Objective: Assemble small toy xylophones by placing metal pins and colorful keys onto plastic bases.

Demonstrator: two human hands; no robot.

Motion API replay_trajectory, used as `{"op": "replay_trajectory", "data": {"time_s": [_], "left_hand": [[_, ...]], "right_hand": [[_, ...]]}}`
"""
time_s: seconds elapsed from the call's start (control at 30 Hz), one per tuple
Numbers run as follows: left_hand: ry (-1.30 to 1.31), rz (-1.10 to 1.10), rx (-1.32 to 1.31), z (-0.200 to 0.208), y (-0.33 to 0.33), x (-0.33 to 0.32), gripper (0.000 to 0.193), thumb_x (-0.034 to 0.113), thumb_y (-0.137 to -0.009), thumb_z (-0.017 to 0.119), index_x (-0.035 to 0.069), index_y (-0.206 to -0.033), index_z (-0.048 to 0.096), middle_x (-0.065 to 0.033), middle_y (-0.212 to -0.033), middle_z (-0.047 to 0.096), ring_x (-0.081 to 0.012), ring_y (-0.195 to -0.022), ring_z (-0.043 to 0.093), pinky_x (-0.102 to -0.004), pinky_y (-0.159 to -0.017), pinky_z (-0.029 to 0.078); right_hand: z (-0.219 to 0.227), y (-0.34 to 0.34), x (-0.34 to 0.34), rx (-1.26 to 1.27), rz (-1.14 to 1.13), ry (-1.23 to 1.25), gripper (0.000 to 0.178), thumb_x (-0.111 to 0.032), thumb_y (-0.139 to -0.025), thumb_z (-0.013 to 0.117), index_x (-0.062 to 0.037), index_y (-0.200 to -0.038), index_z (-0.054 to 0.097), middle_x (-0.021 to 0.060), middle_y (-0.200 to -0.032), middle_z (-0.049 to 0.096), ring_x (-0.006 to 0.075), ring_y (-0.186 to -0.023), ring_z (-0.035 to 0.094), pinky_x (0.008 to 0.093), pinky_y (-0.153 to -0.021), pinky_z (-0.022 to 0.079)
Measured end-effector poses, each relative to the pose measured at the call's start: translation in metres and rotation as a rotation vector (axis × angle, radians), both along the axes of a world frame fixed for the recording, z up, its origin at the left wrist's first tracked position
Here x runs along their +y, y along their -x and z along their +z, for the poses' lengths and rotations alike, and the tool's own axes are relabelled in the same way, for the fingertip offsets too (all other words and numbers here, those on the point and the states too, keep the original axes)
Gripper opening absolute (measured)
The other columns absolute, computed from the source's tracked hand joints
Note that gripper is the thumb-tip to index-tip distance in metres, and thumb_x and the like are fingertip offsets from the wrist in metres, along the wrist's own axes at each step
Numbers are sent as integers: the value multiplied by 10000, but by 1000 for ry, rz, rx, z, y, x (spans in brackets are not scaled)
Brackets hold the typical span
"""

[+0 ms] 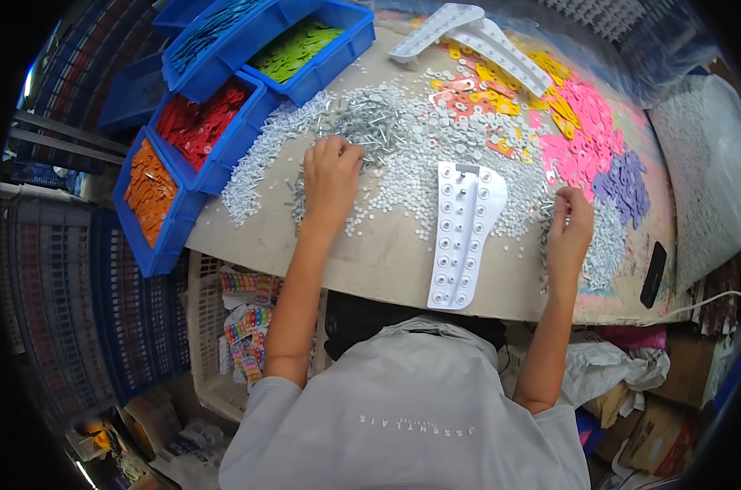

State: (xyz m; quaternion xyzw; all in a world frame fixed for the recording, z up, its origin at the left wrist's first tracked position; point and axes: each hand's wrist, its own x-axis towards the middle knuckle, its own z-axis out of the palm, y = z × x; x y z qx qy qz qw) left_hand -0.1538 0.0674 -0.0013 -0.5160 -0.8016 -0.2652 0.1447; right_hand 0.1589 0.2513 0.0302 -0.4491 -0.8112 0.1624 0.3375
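My left hand reaches into a heap of small silvery metal pins, fingers curled together at its near edge. Whatever they pinch is too small to make out. At the right, my right hand dips its bent fingertips into a pile of small white and silvery pins; its fingers are also drawn together and hide what is between them. Between my hands a white plastic piece lies at the table's near edge. Rows of round sockets run along both its sides, with small metal bits down the middle groove.
Blue bins hold orange, red, green and blue pieces at the left. White discs spread mid-table. Pink, purple and yellow pieces lie right. Two white plastic pieces rest behind. A black phone-like object lies right.
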Motion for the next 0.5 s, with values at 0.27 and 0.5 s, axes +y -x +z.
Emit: {"op": "replay_trajectory", "data": {"time_s": [0.27, 0.5], "left_hand": [[-1, 37, -10, 4, -10, 0, 96, 73, -870, 688, 95, -960, 662, -67, -974, 605, -282, -1002, 579, -416, -898, 430], [-145, -208, -474, 24, -51, -5, 84, 38, -950, 622, 26, -1021, 666, -124, -972, 650, -304, -937, 630, -381, -840, 489]], "right_hand": [[-2, 42, -51, 124, 364, 160, 166, 38, -906, 624, -10, -1058, 669, 118, -958, 629, 271, -920, 601, 358, -828, 476], [-7, 66, -64, 107, 391, 295, 170, 46, -869, 656, -17, -1026, 642, 127, -947, 631, 285, -865, 585, 396, -774, 484]]}}
